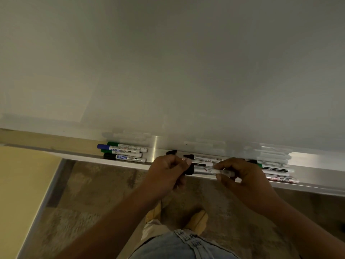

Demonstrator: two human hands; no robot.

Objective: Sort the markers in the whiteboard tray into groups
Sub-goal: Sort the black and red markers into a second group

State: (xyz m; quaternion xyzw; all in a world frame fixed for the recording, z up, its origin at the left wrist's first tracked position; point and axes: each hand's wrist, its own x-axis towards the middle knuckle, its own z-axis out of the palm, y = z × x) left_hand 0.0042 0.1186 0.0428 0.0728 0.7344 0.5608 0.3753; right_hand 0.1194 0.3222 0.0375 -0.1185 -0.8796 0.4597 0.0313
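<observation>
Two hands on one black-capped marker (203, 170), held level just over the front lip of the whiteboard tray (317, 166). Left hand (168, 171) curled round the cap end, thumb on top; right hand (244, 174) pinching the pale barrel between thumb and fingertips. Light, rigid, smooth plastic by the look of it: best taken mid-barrel, likely to roll once set down. Wrists low, forearms angled inward. Beyond, four markers (123, 152) grouped well to the left, another cluster (276, 165) just right.

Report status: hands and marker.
Gripping black marker: left hand, right hand, at tray. Left, four markers grouped; right, pile. Nothing blocking.
</observation>
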